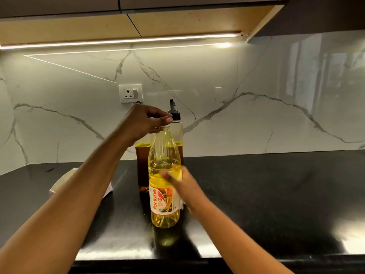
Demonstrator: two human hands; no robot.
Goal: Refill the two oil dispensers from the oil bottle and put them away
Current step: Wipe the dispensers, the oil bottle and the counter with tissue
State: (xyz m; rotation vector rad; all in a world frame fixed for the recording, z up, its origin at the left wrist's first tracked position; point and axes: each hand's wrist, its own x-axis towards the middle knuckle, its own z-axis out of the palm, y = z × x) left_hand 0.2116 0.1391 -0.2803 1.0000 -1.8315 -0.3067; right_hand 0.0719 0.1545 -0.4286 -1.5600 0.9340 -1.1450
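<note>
A clear plastic oil bottle [164,175] with a red and white label stands upright on the black counter [266,194], holding yellow oil. My right hand [177,177] grips its middle from the right. My left hand [147,120] hovers over the bottle's neck with fingers pinched; whether it holds a cap is hidden. Behind the bottle stand two oil dispensers. One [178,131] has a black pour spout and is partly filled. The other [142,155] holds darker oil, with its top hidden behind my left hand.
A pale packet or cloth [63,180] lies on the counter at the left. A wall socket [130,93] sits on the marble backsplash behind. Wall cabinets with a light strip hang overhead. The counter's front edge runs along the bottom.
</note>
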